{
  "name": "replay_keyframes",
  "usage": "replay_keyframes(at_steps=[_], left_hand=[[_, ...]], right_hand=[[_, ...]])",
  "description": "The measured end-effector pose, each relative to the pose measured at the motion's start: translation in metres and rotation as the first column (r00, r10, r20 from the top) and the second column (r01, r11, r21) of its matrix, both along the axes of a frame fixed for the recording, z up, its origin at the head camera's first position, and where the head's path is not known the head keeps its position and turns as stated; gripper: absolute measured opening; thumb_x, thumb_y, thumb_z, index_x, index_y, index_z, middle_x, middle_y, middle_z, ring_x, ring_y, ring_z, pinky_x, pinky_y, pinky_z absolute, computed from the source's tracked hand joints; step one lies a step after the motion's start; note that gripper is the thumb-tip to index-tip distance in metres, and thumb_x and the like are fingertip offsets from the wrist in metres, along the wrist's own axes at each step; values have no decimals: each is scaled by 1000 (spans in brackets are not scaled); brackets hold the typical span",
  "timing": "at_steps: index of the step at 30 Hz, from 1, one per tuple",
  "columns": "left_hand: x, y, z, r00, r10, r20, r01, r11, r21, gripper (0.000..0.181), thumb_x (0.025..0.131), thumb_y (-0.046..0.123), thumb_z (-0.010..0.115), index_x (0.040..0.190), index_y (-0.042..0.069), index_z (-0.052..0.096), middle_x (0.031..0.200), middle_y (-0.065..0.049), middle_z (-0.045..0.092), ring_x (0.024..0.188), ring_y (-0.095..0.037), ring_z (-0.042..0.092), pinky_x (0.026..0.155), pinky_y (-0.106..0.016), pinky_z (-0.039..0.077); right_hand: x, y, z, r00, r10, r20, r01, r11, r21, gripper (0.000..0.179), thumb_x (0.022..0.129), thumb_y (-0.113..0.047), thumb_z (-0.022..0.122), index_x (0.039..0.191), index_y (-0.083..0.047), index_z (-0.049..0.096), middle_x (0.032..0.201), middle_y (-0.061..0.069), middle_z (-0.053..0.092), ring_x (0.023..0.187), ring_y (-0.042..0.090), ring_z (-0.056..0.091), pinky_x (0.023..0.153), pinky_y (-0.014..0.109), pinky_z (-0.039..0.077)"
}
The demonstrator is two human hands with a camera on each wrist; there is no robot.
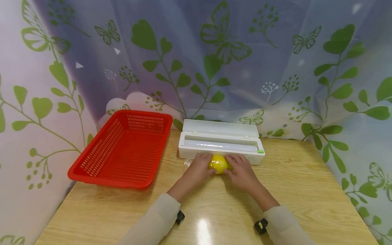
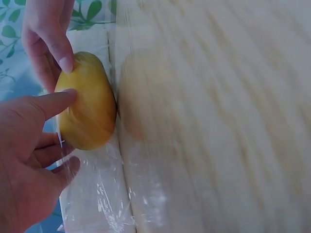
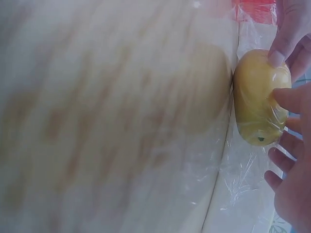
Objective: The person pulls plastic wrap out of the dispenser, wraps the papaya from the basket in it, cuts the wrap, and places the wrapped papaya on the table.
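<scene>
A smooth yellow oval fruit (image 1: 218, 164), much like a mango, lies at the front of a white cling film dispenser (image 1: 196, 152). Clear film (image 2: 104, 194) spreads around the fruit and shines with creases in both wrist views. From the left side my left hand (image 1: 200, 166) grips it, thumb on top and fingers at its far side. My right hand (image 1: 242, 170) holds the opposite end the same way. A small dark green spot shows on the fruit's end in the right wrist view. The dispenser's lid (image 1: 220, 127) is raised, baring the film roll (image 1: 220, 145) inside.
A red perforated plastic basket (image 1: 153, 163) stands on the left of the wooden table (image 1: 294, 190). Behind the dispenser hangs a curtain (image 1: 190, 51) with leaves and butterflies. A green cutter slider (image 1: 260, 151) sits at the dispenser's right end.
</scene>
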State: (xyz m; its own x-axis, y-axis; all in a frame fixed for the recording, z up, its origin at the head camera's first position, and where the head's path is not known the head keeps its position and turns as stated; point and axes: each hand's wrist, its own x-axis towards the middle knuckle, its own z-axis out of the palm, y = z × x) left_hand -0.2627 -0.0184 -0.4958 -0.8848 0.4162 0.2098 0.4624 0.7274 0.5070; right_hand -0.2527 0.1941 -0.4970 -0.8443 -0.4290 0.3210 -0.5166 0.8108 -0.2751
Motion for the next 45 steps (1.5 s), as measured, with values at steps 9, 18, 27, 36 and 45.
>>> replay_keyframes(at_steps=[9, 18, 27, 36, 45], left_hand=[[5, 3, 0, 998, -2, -60, -1, 999, -48, 61, 90, 27, 78, 139, 0, 54, 144, -12, 52, 133, -30, 47, 114, -39, 42], [7, 4, 4, 1000, 13, -14, -13, 1000, -27, 64, 91, 31, 77, 143, 4, 52, 148, -11, 48, 135, -28, 45, 113, -39, 43], [6, 11, 9, 998, 2, -66, -5, 999, -34, 63, 90, 34, 77, 141, 5, 55, 145, -12, 52, 135, -31, 46, 113, -41, 43], [2, 23, 23, 998, -26, -57, 25, 999, -26, 61, 95, 39, 70, 144, 8, 53, 147, -9, 51, 136, -28, 47, 113, -39, 42], [-21, 51, 34, 998, -51, -34, 53, 996, 70, 45, 100, 30, 65, 140, 10, 58, 144, -6, 55, 135, -23, 51, 113, -36, 42]], right_hand=[[4, 2, 1, 999, 11, -40, -13, 999, -49, 50, 90, -19, 77, 133, 1, 61, 133, 19, 57, 126, 40, 49, 109, 58, 39], [4, 4, -2, 1000, 12, -28, -14, 998, -65, 53, 89, -20, 78, 135, -1, 59, 136, 18, 56, 128, 39, 48, 110, 56, 38], [6, 10, -1, 1000, 8, -30, -10, 999, -52, 56, 88, -22, 80, 136, -2, 59, 138, 17, 55, 129, 39, 46, 110, 55, 39], [6, 29, 3, 995, -61, -82, 41, 971, -234, 50, 90, -15, 76, 135, 1, 59, 137, 19, 53, 131, 42, 38, 106, 62, 36], [-18, 71, 7, 955, -298, 15, 272, 851, -449, 55, 93, -14, 73, 139, 6, 51, 147, 27, 40, 141, 48, 23, 111, 64, 26]])
